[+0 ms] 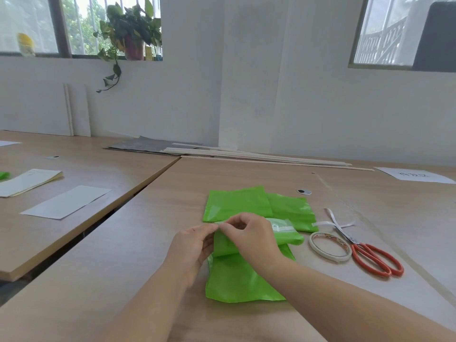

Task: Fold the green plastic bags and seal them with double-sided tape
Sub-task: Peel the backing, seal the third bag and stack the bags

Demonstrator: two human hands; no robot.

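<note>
A wooden table (148, 255) holds the green bag (237, 285) beside white walls (246, 95).

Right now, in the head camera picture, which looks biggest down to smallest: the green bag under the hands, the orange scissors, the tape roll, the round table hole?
1. green bag
2. orange scissors
3. tape roll
4. round table hole, though it sits farther from the camera, so it may look smaller than it really is.
</note>
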